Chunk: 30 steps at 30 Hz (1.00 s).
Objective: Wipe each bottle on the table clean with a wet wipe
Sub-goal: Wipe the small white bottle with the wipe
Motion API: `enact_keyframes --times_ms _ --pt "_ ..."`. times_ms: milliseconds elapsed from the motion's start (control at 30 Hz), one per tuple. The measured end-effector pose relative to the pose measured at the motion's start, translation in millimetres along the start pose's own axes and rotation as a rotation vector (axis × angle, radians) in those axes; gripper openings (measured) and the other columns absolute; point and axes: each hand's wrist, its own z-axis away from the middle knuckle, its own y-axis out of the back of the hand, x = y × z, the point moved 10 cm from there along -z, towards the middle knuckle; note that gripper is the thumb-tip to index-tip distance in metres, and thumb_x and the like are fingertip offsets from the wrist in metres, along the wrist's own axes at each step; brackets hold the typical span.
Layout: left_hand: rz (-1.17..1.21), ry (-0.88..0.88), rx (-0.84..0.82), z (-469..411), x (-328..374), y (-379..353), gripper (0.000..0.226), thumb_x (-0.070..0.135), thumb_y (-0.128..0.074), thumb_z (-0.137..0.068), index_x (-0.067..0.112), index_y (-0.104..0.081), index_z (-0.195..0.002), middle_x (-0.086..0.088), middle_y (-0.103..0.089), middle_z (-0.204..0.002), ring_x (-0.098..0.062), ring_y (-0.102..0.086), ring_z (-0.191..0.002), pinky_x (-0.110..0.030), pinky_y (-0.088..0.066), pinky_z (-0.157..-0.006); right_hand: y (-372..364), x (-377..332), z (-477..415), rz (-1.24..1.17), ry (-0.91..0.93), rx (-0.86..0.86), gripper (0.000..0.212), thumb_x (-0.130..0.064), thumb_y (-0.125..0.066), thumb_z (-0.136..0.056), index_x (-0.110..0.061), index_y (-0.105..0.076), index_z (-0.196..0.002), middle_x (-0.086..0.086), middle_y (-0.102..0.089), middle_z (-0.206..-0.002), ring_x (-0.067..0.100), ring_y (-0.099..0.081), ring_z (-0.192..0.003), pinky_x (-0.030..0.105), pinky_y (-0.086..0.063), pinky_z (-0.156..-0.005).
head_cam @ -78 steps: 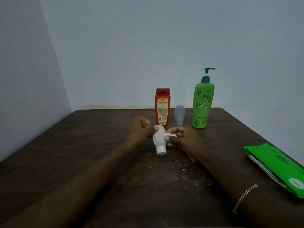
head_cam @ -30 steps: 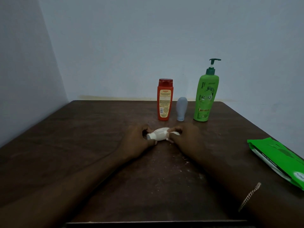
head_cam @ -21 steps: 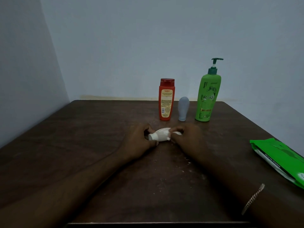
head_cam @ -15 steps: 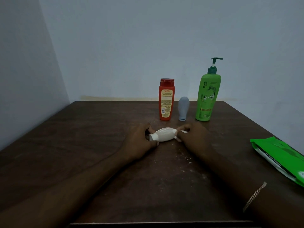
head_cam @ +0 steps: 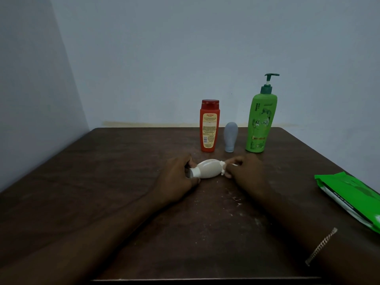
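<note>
Small white bottle [head_cam: 207,169] lies on its side on the dark wood table [head_cam: 123,171], about mid-table, cap end pointing left. Left hand [head_cam: 176,177] is curled around the cap end, fingers closed on it, w/ the hand resting on the tabletop. Right hand [head_cam: 244,171] sits at the bottle's other end, fingertips pinched on a crumpled white wet wipe [head_cam: 224,168] that presses against the bottle's base; most of the wipe is hidden under the fingers, so can't tell how much of it there is. A thin chain bracelet [head_cam: 320,246] shows on the right wrist, near edge of view. Behind the hands, toward the far edge of the table, 3 more bottles stand upright in a row: red bottle [head_cam: 209,126] w/ a yellowish label at left, small grey bottle [head_cam: 230,136] standing on its cap in the middle, tall green pump bottle [head_cam: 260,122] at right. Grey one stands between the other two, apart from both. Green wipes pack [head_cam: 351,196] lies flat at the right side of the table, well apart from the hands, partly cut off by the frame edge. Pale flecks and smudges [head_cam: 236,202] mark the wood just near of the right hand. Plain pale walls [head_cam: 185,48] behind and to the left.
</note>
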Motion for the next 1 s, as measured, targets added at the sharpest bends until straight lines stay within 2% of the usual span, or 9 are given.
enact_keyframes --times_ms 133,300,367,467,533,600,733,900,1000 --pt "-0.022 -0.017 0.019 0.7 3.2 2.8 0.039 0.021 -0.086 -0.072 0.035 -0.052 -0.085 0.015 -0.060 -0.094 -0.001 -0.059 -0.086 -0.021 -0.053 -0.070 -13.5 -13.0 7.7 -0.064 0.045 -0.046 0.012 -0.015 -0.070 -0.079 -0.021 -0.078 -0.085 -0.007 -0.074 -0.072 0.004 -0.068 -0.068 0.028 -0.056 -0.067" --pt "-0.026 -0.029 0.039 2.2 4.2 4.3 0.036 0.020 -0.085 -0.073 0.033 -0.054 -0.086 0.013 -0.061 -0.093 -0.002 -0.060 -0.085 -0.022 -0.054 -0.070 -34.2 -56.3 26.3 0.081 0.386 -0.135 0.021 -0.019 -0.069 -0.085 -0.022 -0.075 -0.104 -0.009 -0.071 -0.100 0.003 -0.062 -0.092 0.021 -0.048 -0.086" --pt "-0.031 -0.030 0.036 2.6 4.7 4.9 0.036 0.020 -0.085 -0.073 0.032 -0.055 -0.088 0.013 -0.061 -0.095 -0.002 -0.060 -0.086 -0.022 -0.055 -0.070 -26.6 -47.8 20.0 0.073 0.332 -0.089 0.018 -0.018 -0.069 -0.084 -0.022 -0.076 -0.100 -0.011 -0.071 -0.096 0.002 -0.063 -0.088 0.021 -0.049 -0.083" --pt "-0.037 -0.023 0.028 2.7 4.7 5.4 0.036 0.022 -0.085 -0.073 0.031 -0.055 -0.091 0.013 -0.061 -0.099 -0.002 -0.059 -0.088 -0.023 -0.056 -0.071 -6.3 -13.4 3.0 -0.019 0.082 0.021 0.012 -0.016 -0.069 -0.079 -0.024 -0.078 -0.080 -0.010 -0.073 -0.072 0.003 -0.065 -0.067 0.028 -0.054 -0.067" --pt "-0.042 -0.033 0.028 2.9 7.1 5.3 0.037 0.022 -0.086 -0.073 0.033 -0.054 -0.090 0.013 -0.062 -0.101 -0.002 -0.060 -0.089 -0.025 -0.057 -0.072 -0.5 1.6 -1.1 -0.075 -0.021 0.052 0.013 -0.014 -0.068 -0.078 -0.022 -0.078 -0.077 -0.007 -0.072 -0.064 0.007 -0.066 -0.061 0.028 -0.052 -0.060" --pt "-0.050 -0.052 0.030 3.6 9.3 5.6 0.037 0.022 -0.085 -0.074 0.033 -0.054 -0.091 0.013 -0.062 -0.101 -0.002 -0.060 -0.089 -0.024 -0.057 -0.071 -4.8 -3.6 1.1 -0.095 0.009 0.028 0.011 -0.014 -0.068 -0.080 -0.020 -0.078 -0.083 -0.006 -0.073 -0.070 0.009 -0.069 -0.067 0.028 -0.055 -0.063" --pt "-0.063 -0.076 0.030 5.0 10.6 5.6 0.035 0.023 -0.084 -0.076 0.032 -0.055 -0.094 0.012 -0.061 -0.104 -0.002 -0.059 -0.090 -0.024 -0.058 -0.072 -21.7 -33.4 12.9 -0.027 0.227 -0.047 0.016 -0.023 -0.070 -0.083 -0.025 -0.076 -0.098 -0.015 -0.070 -0.090 0.001 -0.065 -0.082 0.020 -0.053 -0.074" --pt "-0.079 -0.094 0.024 5.3 13.7 4.8 0.035 0.024 -0.083 -0.076 0.032 -0.055 -0.095 0.013 -0.059 -0.104 -0.002 -0.058 -0.092 -0.025 -0.057 -0.073 -0.9 -5.0 -2.8 -0.093 0.069 0.059 0.013 -0.015 -0.066 -0.082 -0.020 -0.078 -0.084 -0.006 -0.073 -0.070 0.005 -0.069 -0.062 0.035 -0.060 -0.069" --pt "-0.099 -0.115 0.023 5.6 16.8 4.6 0.034 0.023 -0.082 -0.077 0.031 -0.055 -0.096 0.013 -0.058 -0.105 -0.003 -0.057 -0.092 -0.025 -0.056 -0.074 -14.5 -20.1 4.4 -0.101 0.153 -0.024 0.015 -0.019 -0.067 -0.086 -0.023 -0.076 -0.098 -0.007 -0.074 -0.087 0.006 -0.069 -0.071 0.029 -0.059 -0.069"
